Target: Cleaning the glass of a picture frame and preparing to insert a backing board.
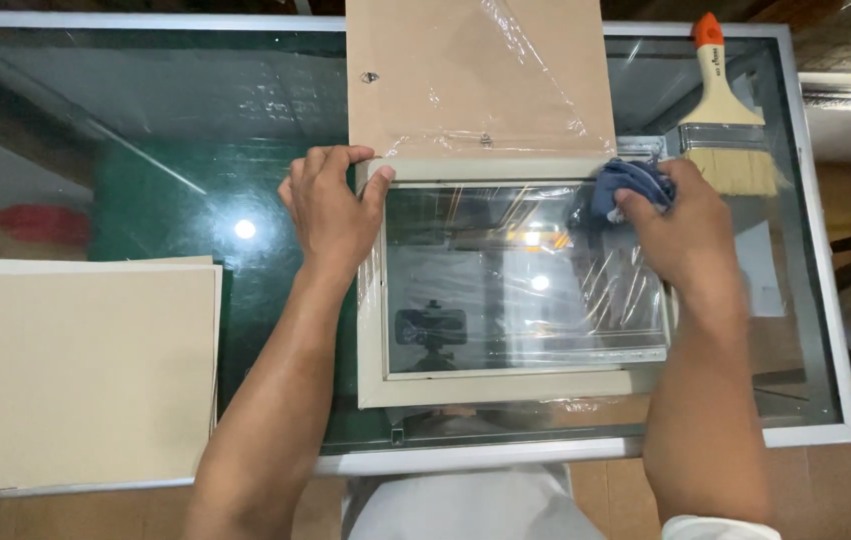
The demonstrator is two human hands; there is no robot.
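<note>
Picture frame (505,385), cream-coloured, glazed, flat on glass table (145,150) between both hands. Left hand (330,210): fingers spread, clamped over the frame's upper left corner. Right hand (680,235): fingers closed, pinching a bunched blue cloth (625,185) against the glass pane (515,290) at its upper right. Brown backing board (475,75) in clear wrap: just beyond both hands. Paintbrush (720,110): just beyond right hand. Stacked boards (75,375): well left of left forearm

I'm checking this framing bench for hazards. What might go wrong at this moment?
The right hand presses a blue cloth on the glass pane of the beige picture frame; hard pressure might crack it. The frame sits near the glass table's metal edge, steadied only by the left hand, so it might slide off.
</note>
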